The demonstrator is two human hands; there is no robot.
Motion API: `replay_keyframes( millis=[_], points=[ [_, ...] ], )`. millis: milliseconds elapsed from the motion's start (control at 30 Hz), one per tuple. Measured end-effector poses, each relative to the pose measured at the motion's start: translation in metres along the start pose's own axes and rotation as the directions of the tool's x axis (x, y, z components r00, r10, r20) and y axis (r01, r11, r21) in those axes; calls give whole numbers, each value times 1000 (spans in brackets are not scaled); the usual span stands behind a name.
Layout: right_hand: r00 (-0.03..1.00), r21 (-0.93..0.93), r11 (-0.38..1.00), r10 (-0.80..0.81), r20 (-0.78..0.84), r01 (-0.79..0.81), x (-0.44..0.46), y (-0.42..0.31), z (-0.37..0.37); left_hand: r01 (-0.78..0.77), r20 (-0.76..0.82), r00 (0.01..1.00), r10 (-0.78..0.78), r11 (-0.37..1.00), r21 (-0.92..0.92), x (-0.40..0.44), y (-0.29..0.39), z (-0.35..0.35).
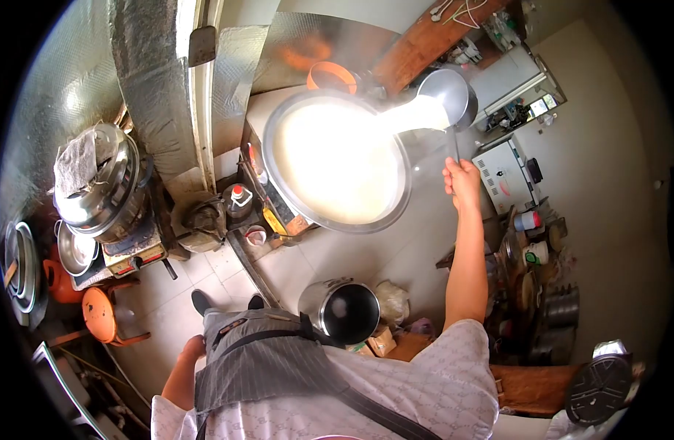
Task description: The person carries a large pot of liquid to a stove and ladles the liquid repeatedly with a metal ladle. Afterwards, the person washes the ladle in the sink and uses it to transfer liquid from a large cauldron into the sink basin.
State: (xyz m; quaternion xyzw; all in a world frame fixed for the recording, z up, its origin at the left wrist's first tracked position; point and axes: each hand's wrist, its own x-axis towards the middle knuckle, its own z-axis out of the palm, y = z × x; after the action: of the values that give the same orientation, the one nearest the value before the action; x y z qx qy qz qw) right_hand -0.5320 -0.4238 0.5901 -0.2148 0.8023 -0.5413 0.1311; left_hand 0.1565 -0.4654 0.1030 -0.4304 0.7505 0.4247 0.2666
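Observation:
My right hand (462, 180) is closed around the handle of a large metal ladle (469, 103), arm stretched out to the right. The ladle tips over, and a stream of pale liquid (414, 116) runs from it into a wide metal basin (407, 187). Bright, whitish liquid (337, 161) fills much of that basin; glare hides its surface detail. Down at my left hip, my left hand (196, 345) rests by the grey striped apron (256, 352), its fingers hidden from view.
Below the basin stands a tall metal pot (319, 301) with a dark inside. On the left, a lidded steel pot (121, 213) sits on a gas stove (135, 257). An orange stool (100, 314) and a red-capped bottle (238, 202) are nearby. Jars and pans crowd the right.

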Motion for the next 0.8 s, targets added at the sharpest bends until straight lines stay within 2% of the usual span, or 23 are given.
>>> replay_keyframes(
  millis=[133,233,300,433,467,533,567,633,667,733,800],
  points=[
    [999,-108,993,-43,-7,42,-4,11,16,24,-15,1000,-25,999,-37,-1,0,4],
    [999,-185,981,-51,6,51,1,41,23,-23,-109,994,19,999,-38,-4,-1,8],
    [977,-450,869,-210,43,206,5,65,31,31,-34,999,-35,996,-88,-8,3,6],
    [925,-663,661,-354,135,350,-14,90,47,2,-28,1000,-4,998,-59,-8,7,4],
    [927,-659,668,-352,131,346,-18,94,51,13,-47,999,-15,999,-42,-11,8,4],
    [965,-794,555,-209,156,249,-27,100,55,4,-37,999,-5,999,-48,-14,12,2],
    [967,-791,561,-203,154,244,-28,108,55,-9,-24,1000,7,998,-63,-17,13,1],
    [961,-862,432,-190,201,266,-25,131,54,1,-28,1000,-4,997,-79,-17,10,6],
    [963,-860,439,-184,199,261,-24,141,53,4,-36,999,-8,995,-101,-15,7,9],
    [976,-922,323,-120,184,214,-19,158,52,40,-19,999,-42,992,-120,-21,15,3],
    [981,-932,309,-91,169,189,-19,171,51,60,-13,998,-62,990,-132,-25,19,4]
  ],
)
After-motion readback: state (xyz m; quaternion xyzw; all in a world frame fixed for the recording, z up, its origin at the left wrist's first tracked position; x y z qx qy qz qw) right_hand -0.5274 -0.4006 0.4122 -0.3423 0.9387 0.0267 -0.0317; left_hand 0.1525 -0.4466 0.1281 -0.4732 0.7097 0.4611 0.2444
